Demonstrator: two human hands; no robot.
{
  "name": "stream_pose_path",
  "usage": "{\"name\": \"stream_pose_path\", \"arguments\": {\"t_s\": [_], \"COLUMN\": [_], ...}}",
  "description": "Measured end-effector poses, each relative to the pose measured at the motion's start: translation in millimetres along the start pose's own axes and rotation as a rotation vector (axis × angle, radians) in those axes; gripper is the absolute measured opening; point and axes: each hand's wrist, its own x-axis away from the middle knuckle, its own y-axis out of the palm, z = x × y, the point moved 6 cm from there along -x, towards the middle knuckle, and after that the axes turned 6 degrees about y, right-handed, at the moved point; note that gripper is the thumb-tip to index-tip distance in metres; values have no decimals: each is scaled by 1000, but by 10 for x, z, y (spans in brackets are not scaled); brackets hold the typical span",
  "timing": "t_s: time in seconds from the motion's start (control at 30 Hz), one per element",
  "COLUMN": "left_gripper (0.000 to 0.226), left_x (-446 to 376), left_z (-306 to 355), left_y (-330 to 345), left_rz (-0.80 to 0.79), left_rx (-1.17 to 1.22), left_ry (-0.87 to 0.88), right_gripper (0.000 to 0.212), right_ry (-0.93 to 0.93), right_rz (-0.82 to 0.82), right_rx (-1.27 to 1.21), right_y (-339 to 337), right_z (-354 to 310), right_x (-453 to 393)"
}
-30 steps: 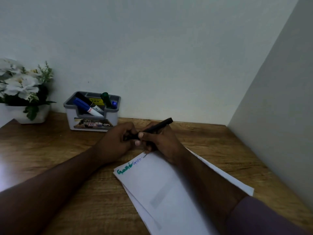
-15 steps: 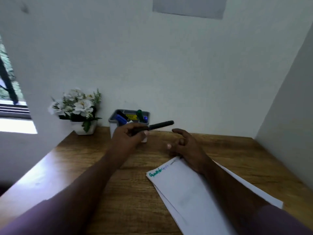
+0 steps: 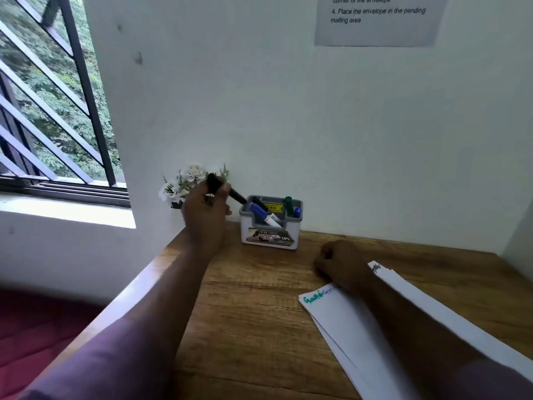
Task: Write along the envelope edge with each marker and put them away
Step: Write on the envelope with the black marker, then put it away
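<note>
Black marker (image 3: 227, 190) now carried off the envelope (image 3: 357, 327) by the left hand (image 3: 206, 213), fingers wrapped round it, tip aimed at the grey-rimmed caddy (image 3: 269, 235) at three o'clock of the fist — looks like put-away time. Right hand (image 3: 339, 262) loosely curled, gripping nothing, resting at the envelope's twelve o'clock edge on the wooden bench (image 3: 245, 313). White corner walls, barred window (image 3: 57, 111) at ten o'clock, flowers (image 3: 184, 183) behind the fist.

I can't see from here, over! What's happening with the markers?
Left hand holds black marker, tip at caddy rim. Right hand fisted on envelope. Nothing blocking the caddy.
</note>
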Motion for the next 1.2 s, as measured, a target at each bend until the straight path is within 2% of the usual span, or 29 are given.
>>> {"name": "stream_pose_path", "arguments": {"t_s": [0.07, 0.2, 0.3, 0.37, 0.43, 0.5, 0.6, 0.67, 0.73, 0.77, 0.83, 0.93, 1.0, 1.1, 1.2], "left_gripper": [13, 22, 58, 72, 64, 41, 18, 25, 28, 26, 26, 25, 28, 31, 36], "left_x": [50, 75, 90, 128, 209, 401, 876, 1168, 1292, 1319, 1377, 1505, 1552, 1581, 1602], "left_z": [-131, -410, -496, -454, -307, -127, -6, -28, 4, 38, 68, 133, 195, 219, 230], "left_y": [86, 247, 334, 335, 291, 332, 635, 815, 908, 902, 852, 774, 719, 670, 639], "left_rz": [-60, -231, -348, -304, -176, -179, -577, -872, -1017, -1031, -1030, -1061, -1070, -1084, -1110], "left_rx": [-88, -177, -246, -303, -305, -302, -415, -544, -680, -711, -757, -868, -920, -920, -875], "left_ry": [-9, -98, -135, -89, -12, 114, 203, 207, 311, 336, 329, 303, 279, 219, 179], "right_gripper": [30, 27, 28, 26, 24, 24, 30, 30, 16, 16, 30, 33, 29, 27, 40], "right_ry": [18, 31, 14, 16, 31, 51, 61, 74, 101, 108, 54, -10, -13, -22, -20], "right_rz": [89, 101, 102, 102, 103, 95, 82, 64, 3, -38, -61, 58, 62, 34, -6], "right_rx": [35, 94, 120, 136, 151, 161, 197, 199, 222, 221, 219, 207, 252, 288, 315], "right_y": [61, 110, 119, 130, 134, 133, 127, 99, 53, 22, -91, -323, -353, -262, -100], "right_z": [-25, -28, -64, -59, -40, -34, -78, -121, -201, -253, -383, -398, -282, -112, 51], "right_x": [39, 49, 53, 55, 44, 28, 49, 89, 155, 204, 340, 630, 837, 1079, 1217]}}
